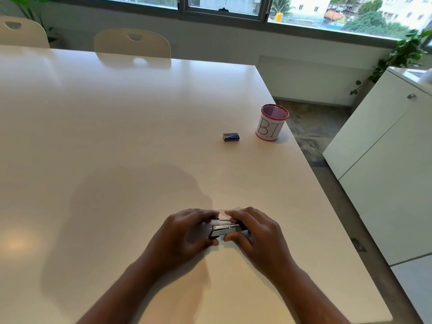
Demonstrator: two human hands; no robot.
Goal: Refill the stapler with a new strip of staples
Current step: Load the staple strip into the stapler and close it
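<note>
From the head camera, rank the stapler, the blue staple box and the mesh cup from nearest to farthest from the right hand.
1. Stapler: gripped between the right hand and left hand, near table edge.
2. Blue staple box: farther up the table, ahead.
3. Mesh cup: beyond the box, right, by the table edge.

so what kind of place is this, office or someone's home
Most likely an office or meeting room: a long white table with matching pale chairs pushed in along it, a mesh desk cup near its edge, and plain white cabinets below a wide window.
</note>
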